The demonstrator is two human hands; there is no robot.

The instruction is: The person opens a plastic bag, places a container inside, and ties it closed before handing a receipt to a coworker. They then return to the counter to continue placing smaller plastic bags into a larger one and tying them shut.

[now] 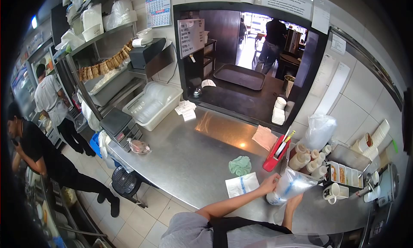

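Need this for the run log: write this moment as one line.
left hand: grips clear plastic bag | right hand: holds its near end | bag: on steel counter | green cloth: beside

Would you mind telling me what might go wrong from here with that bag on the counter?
1. The bag lies tilted near the front edge of the counter, with the left hand and right hand on it; it might slip off.
2. The mug and bottles stand close beside it; swinging the bag could knock them over.
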